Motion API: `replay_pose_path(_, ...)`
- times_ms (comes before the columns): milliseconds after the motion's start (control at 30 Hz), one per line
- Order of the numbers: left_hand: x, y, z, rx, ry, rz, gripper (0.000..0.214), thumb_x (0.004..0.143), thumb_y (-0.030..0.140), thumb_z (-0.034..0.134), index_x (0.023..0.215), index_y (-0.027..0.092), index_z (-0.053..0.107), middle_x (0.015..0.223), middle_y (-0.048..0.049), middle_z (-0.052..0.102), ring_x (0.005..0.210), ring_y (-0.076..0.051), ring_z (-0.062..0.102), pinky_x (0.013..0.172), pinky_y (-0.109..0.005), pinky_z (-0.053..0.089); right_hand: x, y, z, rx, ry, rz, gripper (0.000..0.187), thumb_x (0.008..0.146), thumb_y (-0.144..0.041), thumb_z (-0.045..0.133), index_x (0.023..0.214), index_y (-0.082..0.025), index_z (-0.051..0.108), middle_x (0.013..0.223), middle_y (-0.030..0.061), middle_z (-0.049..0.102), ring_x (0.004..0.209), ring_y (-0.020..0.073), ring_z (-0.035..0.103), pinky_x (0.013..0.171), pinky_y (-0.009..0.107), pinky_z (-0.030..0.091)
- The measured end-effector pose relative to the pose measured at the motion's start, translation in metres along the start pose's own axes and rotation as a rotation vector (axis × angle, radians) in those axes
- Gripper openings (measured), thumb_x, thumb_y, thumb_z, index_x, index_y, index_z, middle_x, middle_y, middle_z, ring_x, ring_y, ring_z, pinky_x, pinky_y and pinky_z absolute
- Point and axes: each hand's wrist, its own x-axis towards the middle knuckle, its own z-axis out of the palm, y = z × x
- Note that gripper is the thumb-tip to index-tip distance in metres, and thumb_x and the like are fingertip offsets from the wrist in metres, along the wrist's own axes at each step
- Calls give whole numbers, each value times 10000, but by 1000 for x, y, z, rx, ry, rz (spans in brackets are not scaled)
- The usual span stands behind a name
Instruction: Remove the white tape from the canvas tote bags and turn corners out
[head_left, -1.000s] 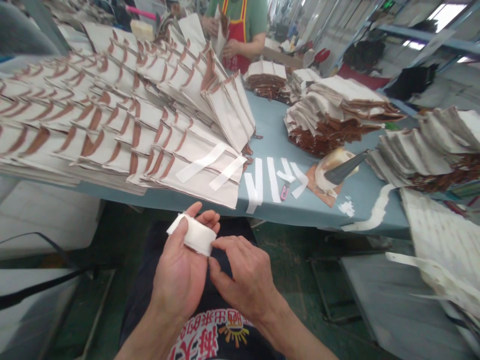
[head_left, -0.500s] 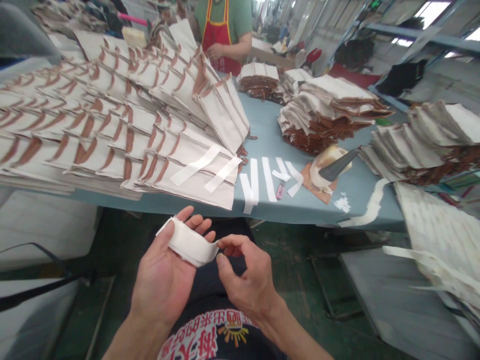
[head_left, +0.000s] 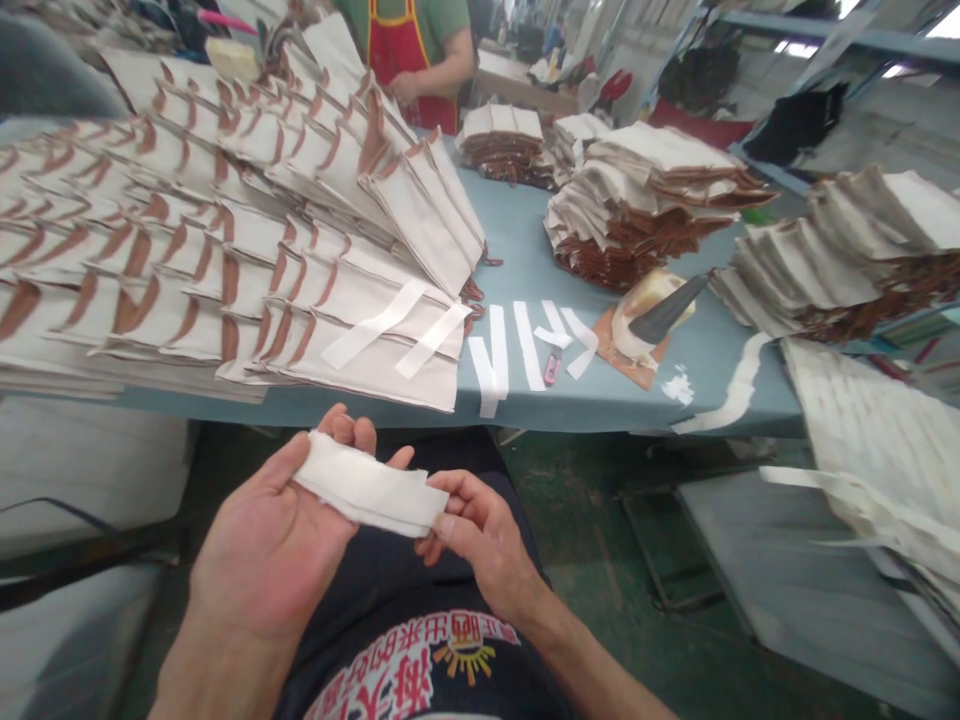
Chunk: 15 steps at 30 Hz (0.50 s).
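My left hand [head_left: 277, 550] holds a white strip of fabric tape [head_left: 371, 487] above my lap, thumb on top and fingers under it. My right hand [head_left: 476, 540] pinches the strip's right end between thumb and fingers. Both hands are below the near edge of the blue-grey table [head_left: 525, 240]. Just beyond them lies a fanned spread of cream bags with brown trim [head_left: 225, 230], with two white strips [head_left: 397, 330] lying on the nearest bag. More loose white strips [head_left: 525, 350] lie on the table in front of me.
Stacks of cream and brown bags [head_left: 645, 210] stand at the middle and right [head_left: 847, 260]. A glue-smeared pad with a dark tool [head_left: 652, 320] lies near the front edge. A person in a red apron [head_left: 405, 50] stands at the far side. White cloth [head_left: 862, 440] hangs at right.
The strip has been drawn out longer between my hands; my right hand moved from picking at its end to pinching it. My left hand shifted left and lower.
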Motion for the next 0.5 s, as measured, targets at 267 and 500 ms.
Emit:
replay_pose_path(267,8,-4,-2,8,-1,50,439,1133,141,291,1030,103,716,794,-42,804,703,-164,797,1223,-788,350,1,-4,3,-17,101,73,372,856,-516,786,970,-191,646,691,4,722,560,139,665,561,248,573)
replay_pose_path(500,7,-18,-3,140,-33,292,425,1100,183,376,952,142,773,757,-44,769,738,-186,753,918,-510,696,0,-11,-1,-436,298,-120,237,922,-409,690,832,-194,651,702,2,692,598,132,602,578,244,486)
